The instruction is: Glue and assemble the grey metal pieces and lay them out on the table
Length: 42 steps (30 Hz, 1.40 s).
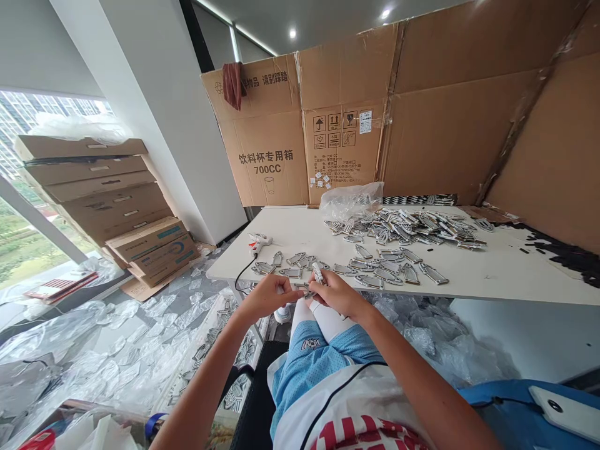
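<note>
My left hand (270,296) is closed in a pinch on the end of a small silver metal frame (304,287), held just off the table's front edge above my lap. My right hand (338,294) is closed around a white pen-like tool (319,274), and its fingers meet the same frame from the other side. Just beyond both hands, similar frames (296,258) lie loosely on the white table (290,225). More of them (389,265) are spread to the right, in front of a large heap (422,226). The tool's tip is too small to make out.
A white glue gun (259,242) with a black cord lies at the table's left. Clear plastic wrap (351,201) sits behind the heap. Black strips (567,253) lie far right. Cardboard panels (347,125) wall the back. Plastic bags (117,350) cover the floor at left.
</note>
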Available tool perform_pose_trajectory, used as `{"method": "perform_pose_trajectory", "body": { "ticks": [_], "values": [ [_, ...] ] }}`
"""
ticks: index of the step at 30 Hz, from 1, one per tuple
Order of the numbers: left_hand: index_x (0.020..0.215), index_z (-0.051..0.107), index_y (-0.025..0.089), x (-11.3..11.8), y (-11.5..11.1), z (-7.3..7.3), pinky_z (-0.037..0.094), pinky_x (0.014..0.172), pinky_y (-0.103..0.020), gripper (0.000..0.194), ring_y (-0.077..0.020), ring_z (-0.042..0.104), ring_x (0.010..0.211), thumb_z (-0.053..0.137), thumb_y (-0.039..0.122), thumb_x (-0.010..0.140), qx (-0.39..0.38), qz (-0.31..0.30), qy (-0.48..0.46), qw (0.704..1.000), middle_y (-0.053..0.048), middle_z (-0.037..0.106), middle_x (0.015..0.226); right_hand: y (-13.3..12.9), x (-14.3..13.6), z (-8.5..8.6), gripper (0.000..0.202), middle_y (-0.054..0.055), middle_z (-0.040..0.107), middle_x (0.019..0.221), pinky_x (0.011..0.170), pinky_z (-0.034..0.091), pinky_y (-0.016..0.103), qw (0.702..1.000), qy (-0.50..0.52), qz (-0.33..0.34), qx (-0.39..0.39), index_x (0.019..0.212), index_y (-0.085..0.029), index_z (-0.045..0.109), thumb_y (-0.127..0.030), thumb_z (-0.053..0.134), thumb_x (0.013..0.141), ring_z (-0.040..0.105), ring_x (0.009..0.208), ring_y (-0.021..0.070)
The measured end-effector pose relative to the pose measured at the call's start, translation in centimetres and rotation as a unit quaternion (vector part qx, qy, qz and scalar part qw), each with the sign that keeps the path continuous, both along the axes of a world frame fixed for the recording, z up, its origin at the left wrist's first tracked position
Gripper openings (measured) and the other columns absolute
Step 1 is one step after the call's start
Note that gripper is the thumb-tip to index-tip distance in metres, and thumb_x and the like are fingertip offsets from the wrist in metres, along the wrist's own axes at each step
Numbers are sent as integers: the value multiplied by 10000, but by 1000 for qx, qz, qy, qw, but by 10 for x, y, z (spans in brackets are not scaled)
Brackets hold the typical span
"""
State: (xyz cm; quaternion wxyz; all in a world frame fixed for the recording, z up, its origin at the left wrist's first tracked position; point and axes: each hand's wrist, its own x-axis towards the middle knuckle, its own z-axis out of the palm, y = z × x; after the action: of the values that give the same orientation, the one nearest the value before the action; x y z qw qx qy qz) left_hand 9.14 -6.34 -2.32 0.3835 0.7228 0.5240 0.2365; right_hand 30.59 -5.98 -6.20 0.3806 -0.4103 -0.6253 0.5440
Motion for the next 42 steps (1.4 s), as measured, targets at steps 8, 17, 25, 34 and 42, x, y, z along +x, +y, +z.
{"method": "perform_pose_trajectory", "body": {
  "ticks": [8,17,25,34,42],
  "values": [
    [622,530,196,-6,5,-6,260,533,-260,531,-116,396,558,799,621,792,18,1,19,1000,42,514,542,-1,1,2,116,-59,506,636,556,344,247,1000,1,-4,4,859,-234,553,-340,590,885,454,604,126],
    [628,531,198,-9,6,-6,298,542,-256,478,-122,441,557,743,570,842,37,17,59,997,30,560,564,2,0,-4,116,-54,511,638,559,349,247,1000,4,-5,-1,874,-234,562,-345,597,878,466,610,131],
    [662,585,202,-3,0,1,323,538,-280,547,-135,440,517,489,625,996,29,-15,64,997,21,525,529,0,1,4,167,-66,487,646,566,351,242,998,44,-16,-45,874,-230,551,-371,639,861,439,591,113],
    [602,382,228,-2,-4,6,150,493,-295,404,-109,241,478,454,416,951,-116,12,-133,984,41,386,507,1,1,5,215,-57,529,675,563,363,230,991,75,-51,-100,910,-222,591,-382,713,832,454,599,103],
    [606,549,196,-2,-4,9,254,523,-277,486,-114,397,504,575,549,939,-41,-8,-18,999,32,457,503,3,1,3,223,-54,537,679,566,383,231,991,75,-46,-104,913,-225,594,-383,729,831,466,606,109]
  ]
}}
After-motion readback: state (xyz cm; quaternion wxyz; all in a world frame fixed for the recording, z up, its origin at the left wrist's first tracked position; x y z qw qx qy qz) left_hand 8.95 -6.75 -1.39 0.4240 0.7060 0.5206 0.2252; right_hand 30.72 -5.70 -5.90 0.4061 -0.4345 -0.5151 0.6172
